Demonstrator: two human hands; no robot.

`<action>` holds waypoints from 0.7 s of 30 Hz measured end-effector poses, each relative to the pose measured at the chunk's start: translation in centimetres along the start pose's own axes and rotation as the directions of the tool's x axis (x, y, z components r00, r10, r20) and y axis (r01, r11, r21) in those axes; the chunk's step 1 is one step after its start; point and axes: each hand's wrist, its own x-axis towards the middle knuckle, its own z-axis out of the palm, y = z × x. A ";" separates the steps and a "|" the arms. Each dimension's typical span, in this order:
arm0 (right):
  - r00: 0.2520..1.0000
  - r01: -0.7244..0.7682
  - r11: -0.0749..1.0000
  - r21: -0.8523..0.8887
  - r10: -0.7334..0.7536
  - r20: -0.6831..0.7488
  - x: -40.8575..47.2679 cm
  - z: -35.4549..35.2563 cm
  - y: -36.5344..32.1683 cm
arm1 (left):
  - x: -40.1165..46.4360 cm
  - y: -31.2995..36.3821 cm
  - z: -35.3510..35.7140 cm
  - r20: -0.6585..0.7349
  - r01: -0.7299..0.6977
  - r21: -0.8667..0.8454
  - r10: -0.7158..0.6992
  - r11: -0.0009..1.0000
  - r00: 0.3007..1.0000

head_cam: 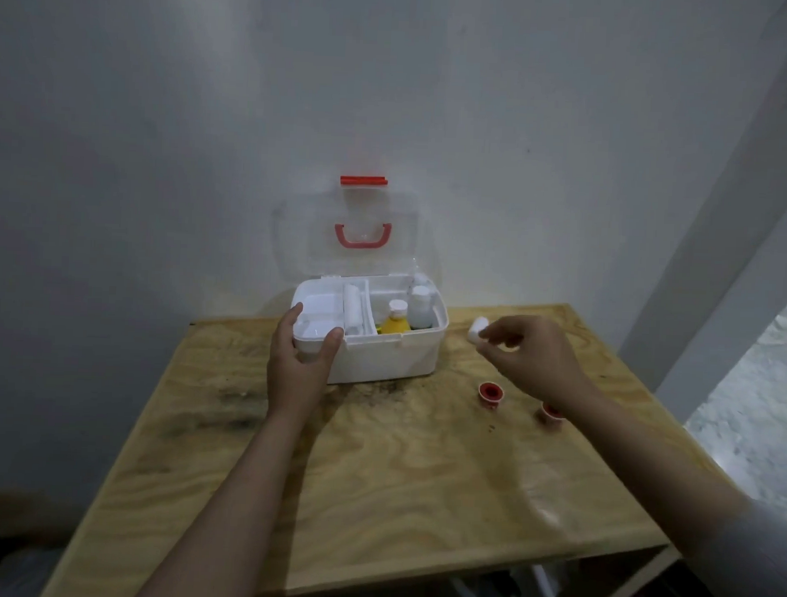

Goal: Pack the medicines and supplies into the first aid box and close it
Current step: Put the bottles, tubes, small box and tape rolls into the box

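Observation:
A white first aid box [393, 359] stands open at the back of the wooden table, its clear lid [345, 233] with a red handle upright against the wall. Inside are a white gauze roll [350, 307], a yellow bottle [396, 322] with a white cap and a white bottle [420, 308]. My left hand [301, 362] grips the box's front left corner. My right hand [529, 354] hovers to the right of the box, pinching a small white roll [477, 330] in its fingertips. Two red-rimmed tape spools lie on the table: one [490, 393] by my right wrist, the other [551, 413] partly hidden behind it.
The table [397, 470] stands in a corner, with white wall behind and to the left. A shelf with dim items shows beneath its front edge. At the right is a white door frame with pale floor beyond.

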 end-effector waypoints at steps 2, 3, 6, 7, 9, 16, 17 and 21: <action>0.994 -0.076 0.994 -0.075 0.082 0.069 -0.9 -1.6 3.1 | 0.0 0.0 0.1 -0.005 0.004 0.005 -0.004 1.000 1.000; 0.987 -0.108 0.989 -0.106 0.119 0.106 -1.5 -2.3 4.4 | 0.0 0.0 0.1 -0.004 0.006 0.004 -0.006 1.000 1.000; 0.964 -0.164 0.972 -0.168 0.194 0.183 -3.1 -3.6 7.4 | 0.0 0.0 0.2 -0.005 0.005 0.003 -0.005 1.000 1.000; 0.958 -0.173 0.969 -0.177 0.207 0.197 -3.6 -3.7 8.0 | 0.0 0.0 0.2 -0.009 0.005 0.005 -0.005 1.000 1.000; 0.954 -0.178 0.970 -0.168 0.212 0.213 -4.4 -3.5 8.7 | 0.0 0.1 0.2 -0.016 0.005 0.005 -0.005 1.000 1.000; 0.974 -0.164 0.986 -0.009 0.163 0.156 -5.3 -0.8 8.2 | -0.2 0.4 0.2 -0.015 0.007 0.005 -0.007 1.000 1.000; 0.976 -0.155 0.988 0.009 0.152 0.156 -5.3 -0.4 7.9 | -0.2 0.4 0.2 -0.016 0.009 0.006 -0.009 1.000 1.000; 0.972 -0.150 0.984 0.097 0.129 0.196 -4.7 1.0 6.8 | -0.1 0.4 0.2 -0.011 0.017 0.005 -0.017 1.000 1.000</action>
